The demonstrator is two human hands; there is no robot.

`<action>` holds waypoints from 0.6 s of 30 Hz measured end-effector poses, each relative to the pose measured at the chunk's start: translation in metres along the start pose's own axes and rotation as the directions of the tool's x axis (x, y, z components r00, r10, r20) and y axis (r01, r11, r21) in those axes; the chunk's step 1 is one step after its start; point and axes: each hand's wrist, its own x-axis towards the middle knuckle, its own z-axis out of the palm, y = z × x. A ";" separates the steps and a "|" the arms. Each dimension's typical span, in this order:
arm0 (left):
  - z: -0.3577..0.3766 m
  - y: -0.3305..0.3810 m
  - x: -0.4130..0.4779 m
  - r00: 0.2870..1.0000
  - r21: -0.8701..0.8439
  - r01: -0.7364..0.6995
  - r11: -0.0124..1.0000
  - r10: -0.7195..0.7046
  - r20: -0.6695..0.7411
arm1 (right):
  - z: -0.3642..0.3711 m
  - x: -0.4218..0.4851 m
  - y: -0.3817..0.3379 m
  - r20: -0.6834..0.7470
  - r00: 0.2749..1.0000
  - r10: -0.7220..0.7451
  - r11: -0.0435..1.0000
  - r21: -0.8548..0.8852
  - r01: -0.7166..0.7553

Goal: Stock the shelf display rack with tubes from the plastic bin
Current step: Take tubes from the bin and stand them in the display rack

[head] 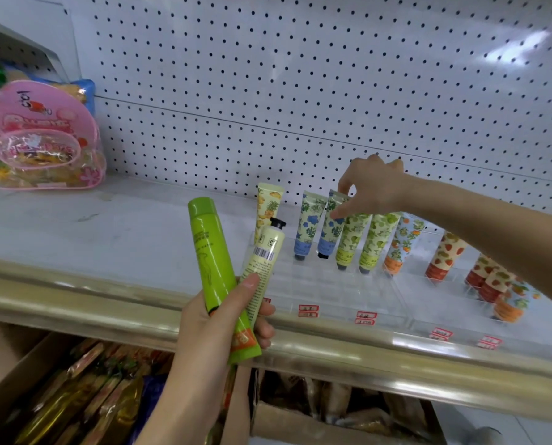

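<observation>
While both of my hands were raised to the shelf (107,226), the entries stood as follows.

Item 1, right hand (371,184). The forearm was stretched in from the three o'clock edge of the view toward the middle, wrist bent down, knuckles toward the pegboard (300,75). Forefinger and thumb were drawn narrow and pinched the crimped top of a blue-flowered tube (331,226); the other fingers were curled above. That tube stood cap down, leaning back, in the clear display rack (332,290), at six o'clock from my fingertips.

Item 2, the row in the rack. At nine o'clock of the pinched tube, just beside it, was a second blue tube (310,220); further toward nine o'clock was a pineapple tube (266,203). Toward three o'clock were green pear-print tubes (351,239), an orange-fruit tube (403,242), then strawberry tubes (446,255). All stood cap down.

Item 3, left hand (223,319). The arm rose from the six o'clock edge. My fingers were wrapped round two tubes at once: a large green tube (215,268) and, touching it at three o'clock, a pale yellow tube (263,261) with a black cap. Both pointed cap toward twelve o'clock, with the thumb laid across the pale one.

Item 4, sundries. A pink pouch (40,136) sat on the shelf at ten o'clock. Red price labels (308,309) ran along the rack's front. Cardboard boxes (43,396) of packets lay under the shelf at seven o'clock.
</observation>
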 end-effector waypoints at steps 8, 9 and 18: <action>-0.001 -0.001 0.002 1.000 0.015 0.001 1.000 -0.002 0.009 | 0.011 0.003 0.002 0.006 1.000 0.006 1.000 -0.011 -0.006; -0.001 -0.001 0.002 1.000 0.019 0.001 1.000 -0.001 0.011 | 0.011 0.003 0.002 0.007 1.000 0.005 1.000 -0.011 -0.005; -0.001 -0.002 0.000 1.000 0.045 -0.002 0.999 0.001 0.031 | -0.018 -0.017 0.008 -0.004 0.999 -0.048 0.991 0.123 0.048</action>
